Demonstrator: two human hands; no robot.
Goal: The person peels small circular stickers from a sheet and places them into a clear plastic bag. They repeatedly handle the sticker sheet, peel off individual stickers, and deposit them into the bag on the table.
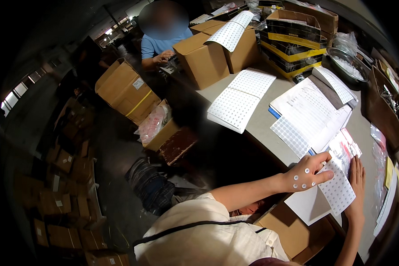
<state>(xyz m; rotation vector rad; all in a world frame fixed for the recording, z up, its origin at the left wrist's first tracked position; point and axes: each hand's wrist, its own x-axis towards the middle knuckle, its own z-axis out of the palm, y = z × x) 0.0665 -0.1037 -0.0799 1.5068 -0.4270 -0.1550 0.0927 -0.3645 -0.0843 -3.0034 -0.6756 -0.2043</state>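
Note:
My left hand is closed on a white sticker sheet printed with rows of small marks, its thumb lying over the sheet. Several small round white stickers are stuck to the back of this hand. A plain white sheet hangs below the sticker sheet, past the table edge. Beside it my right hand lies flat with straight fingers, their tips touching a shiny clear plastic packet. Part of the packet is hidden behind the left hand.
Sticker sheets are stacked near the table's left edge. Papers and a sheet of round labels lie ahead. Cartons, black-yellow boxes and a metal bowl stand farther back. An open carton sits below. A person works opposite.

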